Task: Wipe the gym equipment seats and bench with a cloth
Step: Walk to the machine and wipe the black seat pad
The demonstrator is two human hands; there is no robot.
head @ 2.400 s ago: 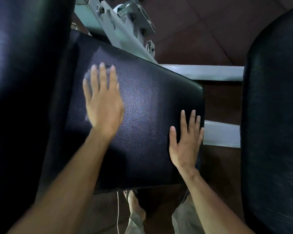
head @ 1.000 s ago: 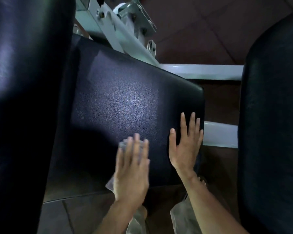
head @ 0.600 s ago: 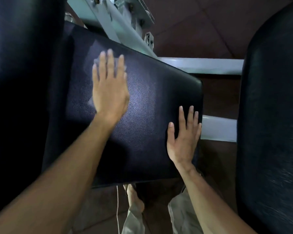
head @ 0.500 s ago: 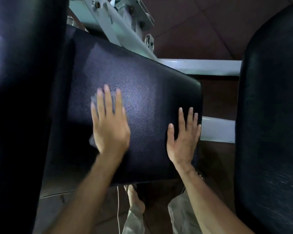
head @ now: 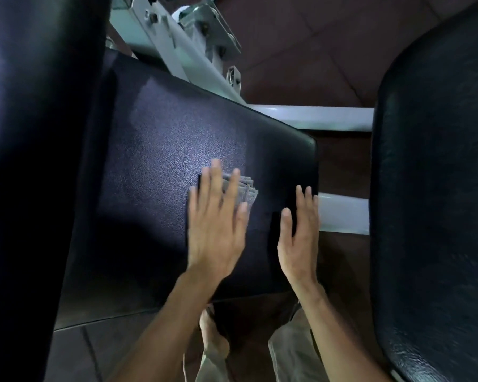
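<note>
Head view over a black padded seat (head: 177,161), textured and faintly glossy, tilted across the middle of the frame. Left hand (head: 217,230) lies flat on the seat's near right part, fingers (head: 215,177) spread and motion-blurred, pressing a grey folded cloth (head: 247,190) against the padding; the cloth's edge shows past the fingertips on the right side. Right hand (head: 298,238) rests open and flat on the seat's right margin, fingers together, holding nothing, its fingertips close to the seat's right edge. The two hands lie near each other but apart. A second black pad (head: 33,133) fills the left of the frame, and a third black pad (head: 436,202) stands at the right. White metal frame tubes (head: 315,117) run behind and to the right of the seat, joined at the top by a bolted bracket (head: 210,20). Reddish-brown floor tiles (head: 301,37) show beyond the frame. Below the seat's near edge appear the person's light trousers (head: 290,357) and one foot (head: 213,337).
</note>
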